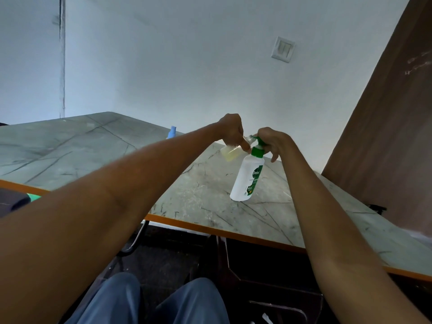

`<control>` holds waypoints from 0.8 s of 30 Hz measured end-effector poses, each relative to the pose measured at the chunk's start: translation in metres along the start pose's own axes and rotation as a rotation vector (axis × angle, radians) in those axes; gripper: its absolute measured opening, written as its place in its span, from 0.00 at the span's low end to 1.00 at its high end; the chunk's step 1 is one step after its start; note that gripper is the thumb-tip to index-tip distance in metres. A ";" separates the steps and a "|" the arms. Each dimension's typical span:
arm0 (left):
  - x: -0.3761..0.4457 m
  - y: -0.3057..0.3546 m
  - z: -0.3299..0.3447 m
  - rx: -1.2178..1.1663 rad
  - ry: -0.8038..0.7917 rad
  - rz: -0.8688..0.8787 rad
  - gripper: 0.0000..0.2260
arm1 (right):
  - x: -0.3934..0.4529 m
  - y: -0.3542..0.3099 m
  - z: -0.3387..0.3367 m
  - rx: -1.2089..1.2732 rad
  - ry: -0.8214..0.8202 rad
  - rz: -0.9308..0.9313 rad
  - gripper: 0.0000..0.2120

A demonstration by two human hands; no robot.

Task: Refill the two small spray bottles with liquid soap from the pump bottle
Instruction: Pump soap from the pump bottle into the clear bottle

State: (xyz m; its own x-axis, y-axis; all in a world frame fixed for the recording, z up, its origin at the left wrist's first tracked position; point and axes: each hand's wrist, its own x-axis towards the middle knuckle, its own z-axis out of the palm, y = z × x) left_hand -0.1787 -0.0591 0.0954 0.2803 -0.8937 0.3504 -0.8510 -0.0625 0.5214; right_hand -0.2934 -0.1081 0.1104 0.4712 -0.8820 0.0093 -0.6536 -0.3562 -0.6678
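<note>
A white pump bottle (247, 178) with a green label and green pump head stands on the marble-patterned table (198, 190). My right hand (272, 140) rests on top of its pump head, fingers curled over it. My left hand (231, 130) holds a small clear spray bottle (231, 153) with yellowish liquid, tilted, its open mouth right at the pump's nozzle. A second small bottle with a light blue cap (172, 132) stands farther back on the table, partly hidden behind my left forearm.
The table has an orange front edge and meets a white wall at the back. A brown wooden panel (385, 136) rises at the right. A dark object (377, 208) lies at the table's right edge. My knees are below the table.
</note>
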 end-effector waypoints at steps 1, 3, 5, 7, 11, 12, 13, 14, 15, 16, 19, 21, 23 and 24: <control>0.001 -0.002 0.002 -0.005 -0.014 -0.003 0.19 | -0.002 0.002 0.001 -0.009 0.003 0.008 0.17; 0.001 -0.004 0.004 -0.006 -0.022 -0.003 0.19 | -0.002 0.003 0.004 -0.027 0.021 0.004 0.20; 0.000 -0.005 0.005 -0.011 -0.005 0.002 0.19 | -0.003 0.002 0.003 -0.050 0.018 -0.003 0.19; 0.000 -0.005 0.003 -0.022 0.007 0.002 0.18 | -0.005 -0.001 -0.001 -0.061 -0.003 -0.018 0.14; 0.001 0.001 -0.003 0.011 -0.013 0.007 0.16 | -0.010 -0.005 -0.003 -0.043 0.000 -0.021 0.10; 0.002 0.001 -0.004 0.020 -0.008 0.012 0.16 | -0.010 -0.004 -0.003 -0.031 -0.001 -0.023 0.10; 0.002 0.001 -0.004 0.026 -0.001 0.016 0.17 | -0.010 -0.004 -0.003 -0.021 -0.006 -0.027 0.09; 0.002 0.001 -0.004 0.033 -0.004 0.020 0.18 | -0.009 -0.004 -0.002 -0.013 -0.010 -0.024 0.09; 0.002 0.001 -0.004 0.048 -0.012 0.026 0.17 | -0.010 -0.004 -0.001 -0.016 -0.008 -0.021 0.09; 0.002 0.001 -0.004 0.067 -0.023 0.032 0.16 | -0.011 -0.004 0.000 -0.023 -0.007 -0.015 0.09; 0.004 0.000 -0.005 0.096 -0.043 0.041 0.16 | -0.010 -0.002 0.002 -0.038 -0.003 0.007 0.16; 0.004 -0.002 -0.003 0.091 -0.026 0.047 0.17 | -0.008 -0.001 0.001 -0.059 -0.017 -0.001 0.16; 0.004 -0.001 -0.003 0.087 -0.012 0.044 0.18 | -0.008 -0.002 -0.002 -0.071 -0.008 -0.006 0.14; 0.004 0.001 -0.004 0.093 -0.013 0.040 0.18 | -0.009 -0.004 -0.003 -0.060 0.005 -0.004 0.14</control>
State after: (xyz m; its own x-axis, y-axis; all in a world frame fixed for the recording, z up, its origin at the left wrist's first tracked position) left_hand -0.1766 -0.0607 0.0997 0.2405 -0.9018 0.3590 -0.8990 -0.0675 0.4327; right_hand -0.2967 -0.0999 0.1150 0.4708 -0.8821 0.0158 -0.6861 -0.3773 -0.6220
